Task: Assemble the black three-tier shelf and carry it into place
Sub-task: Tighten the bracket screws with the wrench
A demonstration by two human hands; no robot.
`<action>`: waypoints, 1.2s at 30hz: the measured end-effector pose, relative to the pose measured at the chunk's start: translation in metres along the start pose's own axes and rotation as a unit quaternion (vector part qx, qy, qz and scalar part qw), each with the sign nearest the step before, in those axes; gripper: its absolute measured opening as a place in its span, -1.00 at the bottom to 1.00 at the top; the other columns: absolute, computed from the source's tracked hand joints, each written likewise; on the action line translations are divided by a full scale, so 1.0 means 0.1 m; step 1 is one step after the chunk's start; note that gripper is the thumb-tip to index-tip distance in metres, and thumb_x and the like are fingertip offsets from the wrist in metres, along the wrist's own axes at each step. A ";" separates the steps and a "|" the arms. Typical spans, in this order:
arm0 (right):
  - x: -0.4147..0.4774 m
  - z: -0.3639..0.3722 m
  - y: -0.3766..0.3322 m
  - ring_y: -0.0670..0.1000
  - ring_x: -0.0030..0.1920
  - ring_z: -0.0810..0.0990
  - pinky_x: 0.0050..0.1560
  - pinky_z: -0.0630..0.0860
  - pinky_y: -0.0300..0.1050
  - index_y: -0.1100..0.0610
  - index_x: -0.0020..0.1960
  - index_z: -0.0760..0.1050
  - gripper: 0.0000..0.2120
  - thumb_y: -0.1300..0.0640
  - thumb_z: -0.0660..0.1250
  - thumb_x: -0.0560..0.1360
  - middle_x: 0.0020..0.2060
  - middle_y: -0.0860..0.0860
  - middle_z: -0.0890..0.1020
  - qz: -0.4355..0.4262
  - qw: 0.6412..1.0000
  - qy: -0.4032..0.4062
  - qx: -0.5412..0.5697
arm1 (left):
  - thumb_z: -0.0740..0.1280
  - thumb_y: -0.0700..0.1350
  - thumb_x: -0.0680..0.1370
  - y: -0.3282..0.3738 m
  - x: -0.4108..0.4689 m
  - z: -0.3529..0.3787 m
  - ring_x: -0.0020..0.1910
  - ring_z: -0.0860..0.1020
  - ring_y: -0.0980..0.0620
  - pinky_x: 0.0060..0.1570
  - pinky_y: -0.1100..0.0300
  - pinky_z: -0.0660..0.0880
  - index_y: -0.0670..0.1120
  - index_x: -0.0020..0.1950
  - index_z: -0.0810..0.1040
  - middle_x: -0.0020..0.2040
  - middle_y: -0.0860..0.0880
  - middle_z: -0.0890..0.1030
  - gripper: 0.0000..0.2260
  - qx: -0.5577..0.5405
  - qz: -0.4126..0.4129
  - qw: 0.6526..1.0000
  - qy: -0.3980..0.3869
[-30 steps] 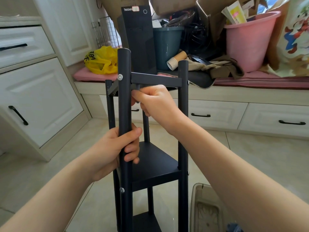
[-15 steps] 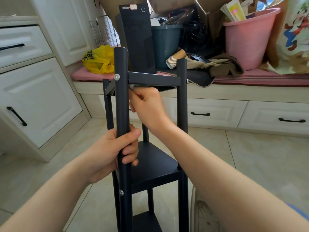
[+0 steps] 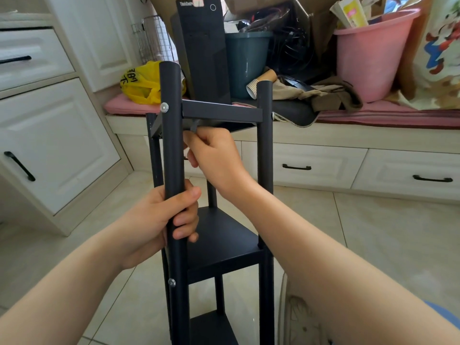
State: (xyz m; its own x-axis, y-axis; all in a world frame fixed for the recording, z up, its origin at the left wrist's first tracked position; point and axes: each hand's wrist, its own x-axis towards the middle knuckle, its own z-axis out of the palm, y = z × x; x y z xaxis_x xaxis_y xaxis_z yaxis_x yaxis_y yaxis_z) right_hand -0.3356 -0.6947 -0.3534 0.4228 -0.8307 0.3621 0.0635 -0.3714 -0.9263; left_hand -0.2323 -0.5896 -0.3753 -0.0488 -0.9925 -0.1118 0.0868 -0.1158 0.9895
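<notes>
Step in hand: the person is fastening the top tier [image 3: 221, 112] to the front post [image 3: 171, 145], working at the joint by the silver screw [image 3: 164, 107]. This looks like one of the last fixings, since all three tiers are already sitting between the posts.
Shelf: the black three-tier shelf [image 3: 224, 240] is standing upright on the tiled floor [image 3: 373, 232], right in front of the person.
Left hand: the left hand [image 3: 159, 220] is wrapping thumb and fingers round the front post, just above the middle tier, and is steadying the frame.
Right hand: the right hand [image 3: 216, 158] is curling its fingers round a small grey tool [image 3: 194, 125], whose tip is reaching up under the top tier, beside the post. What it is engaging there is hidden.
Next move: probably turning the tool until the joint is tight while the post is being held against twisting; after that, checking the remaining joints before lifting.
Room: white cabinets [image 3: 54, 145] are lining the left wall. A window seat [image 3: 373, 114] with a pink cushion is carrying a pink bucket [image 3: 368, 58], a black computer tower [image 3: 206, 53], a dark bin [image 3: 245, 61] and a yellow bag [image 3: 142, 83].
</notes>
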 end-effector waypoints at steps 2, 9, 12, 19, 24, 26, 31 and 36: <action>-0.02 -0.05 -0.02 -0.07 -0.45 0.37 -0.30 0.35 -0.11 0.25 -0.25 0.51 -0.69 0.18 0.20 0.64 -0.53 -0.01 0.43 0.016 1.000 -0.011 0.001 | 0.46 0.08 0.40 0.00 0.00 -0.01 -0.52 0.30 0.05 -0.35 0.12 0.52 -0.05 -0.35 0.39 -0.46 -0.02 0.27 -0.68 0.002 -0.003 1.000 0.001; -0.03 -0.22 -0.16 -0.09 -0.50 0.29 -0.37 0.28 -0.16 0.16 -0.36 0.41 -0.66 0.22 0.22 0.60 -0.57 -0.08 0.34 0.050 0.997 -0.051 -0.012 | 0.46 0.07 0.39 0.00 0.01 0.03 -0.52 0.30 0.05 -0.35 0.12 0.53 -0.05 -0.34 0.40 -0.46 -0.02 0.28 -0.69 0.002 -0.005 1.000 -0.001; -0.05 -0.28 -0.18 -0.09 -0.53 0.27 -0.38 0.29 -0.17 0.16 -0.36 0.41 -0.65 0.21 0.22 0.61 -0.59 -0.09 0.33 0.053 0.996 -0.063 -0.015 | 0.47 0.08 0.39 0.00 0.01 0.04 -0.52 0.30 0.05 -0.35 0.12 0.53 -0.06 -0.34 0.40 -0.46 -0.02 0.28 -0.68 0.003 -0.005 1.000 -0.002; -0.06 -0.32 -0.22 -0.06 -0.49 0.30 -0.32 0.32 -0.11 0.19 -0.33 0.46 -0.66 0.19 0.23 0.61 -0.52 -0.01 0.36 0.041 0.997 -0.056 -0.037 | 0.46 0.08 0.38 0.01 0.02 0.06 -0.53 0.31 0.05 -0.35 0.12 0.52 -0.05 -0.35 0.42 -0.46 -0.01 0.29 -0.69 0.002 -0.002 1.000 -0.004; -0.05 -0.27 -0.20 -0.09 -0.47 0.34 -0.30 0.32 -0.16 0.14 -0.37 0.46 -0.64 0.19 0.26 0.61 -0.60 -0.14 0.38 0.025 0.997 -0.045 -0.050 | 0.45 0.05 0.41 0.00 0.02 0.06 -0.53 0.31 0.05 -0.35 0.13 0.52 -0.06 -0.32 0.39 -0.46 -0.01 0.29 -0.70 0.002 -0.004 1.000 -0.009; -0.04 -0.25 -0.17 -0.14 -0.49 0.35 -0.32 0.32 -0.20 0.13 -0.37 0.46 -0.65 0.19 0.26 0.61 -0.62 -0.15 0.39 0.016 0.997 -0.044 -0.053 | 0.44 0.04 0.42 0.00 0.01 0.07 -0.52 0.30 0.05 -0.35 0.12 0.52 -0.06 -0.32 0.40 -0.46 -0.01 0.28 -0.71 0.000 -0.004 1.000 -0.008; -0.04 -0.19 -0.11 -0.25 -0.52 0.43 -0.39 0.30 -0.40 0.06 -0.37 0.47 -0.62 0.22 0.25 0.62 -0.63 -0.24 0.44 -0.004 0.998 -0.039 -0.043 | 0.43 0.04 0.44 0.00 0.00 0.06 -0.53 0.31 0.05 -0.33 0.12 0.52 -0.06 -0.33 0.41 -0.46 -0.01 0.29 -0.71 0.004 -0.008 1.000 -0.017; -0.03 -0.11 -0.06 -0.16 -0.52 0.31 -0.38 0.26 -0.31 0.00 -0.44 0.41 -0.56 0.18 0.29 0.62 -0.63 -0.21 0.36 -0.019 0.999 -0.008 -0.031 | 0.44 0.05 0.42 0.00 -0.01 0.05 -0.53 0.31 0.05 -0.32 0.12 0.53 -0.06 -0.33 0.40 -0.46 -0.01 0.28 -0.70 0.002 -0.011 0.999 -0.031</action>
State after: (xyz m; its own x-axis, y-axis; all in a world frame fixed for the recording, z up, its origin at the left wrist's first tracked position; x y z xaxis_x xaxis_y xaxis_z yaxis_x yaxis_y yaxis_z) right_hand -0.3475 -0.6943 -0.3477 0.4353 -0.8088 0.3954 0.0249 -0.4282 -0.9034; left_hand -0.2377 -0.5886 -0.3751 -0.1128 -0.9855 -0.1271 0.0815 -0.1367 0.9873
